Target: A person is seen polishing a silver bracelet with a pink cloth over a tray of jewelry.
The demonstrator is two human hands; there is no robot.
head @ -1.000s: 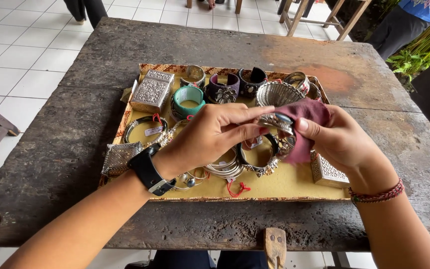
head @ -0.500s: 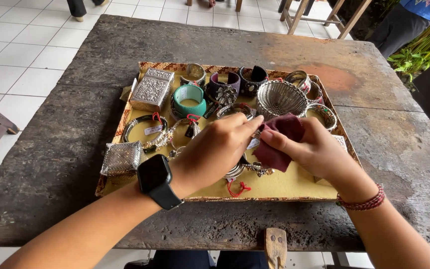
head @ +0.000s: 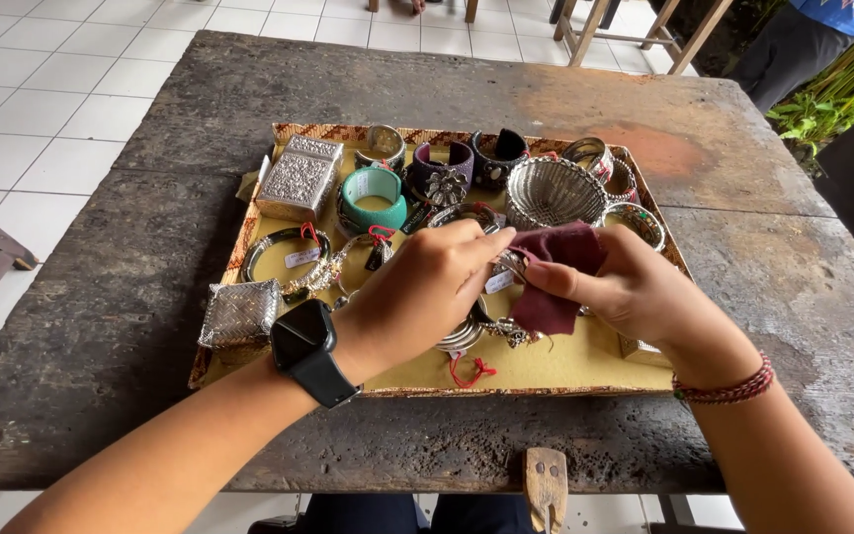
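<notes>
Left hand: the left hand (head: 427,287), at the middle of the frame, is closed with its fingertips pinched on a small silver piece (head: 508,265); a black smartwatch (head: 310,348) sits on its wrist.
Right hand: the right hand (head: 635,292), just right of centre, is closed on a maroon cloth (head: 555,272), pressing it against the silver piece; a red beaded bracelet (head: 728,386) circles its wrist.
Silver piece: held between the 2 hands above the middle of the tray, mostly hidden by fingers and cloth, so its kind cannot be told.
Tray: a flat yellow-lined tray (head: 546,366) lies at the centre of the dark wooden bench (head: 130,297).
Upper left of tray: an embossed silver box (head: 298,176), with a turquoise bangle (head: 373,196) just right of it.
Lower left of tray: a woven silver box (head: 239,314).
Upper right of tray: a silver wire basket (head: 554,190).
Below the hands: stacked silver bangles (head: 462,338) and a red string tag (head: 469,371).
</notes>
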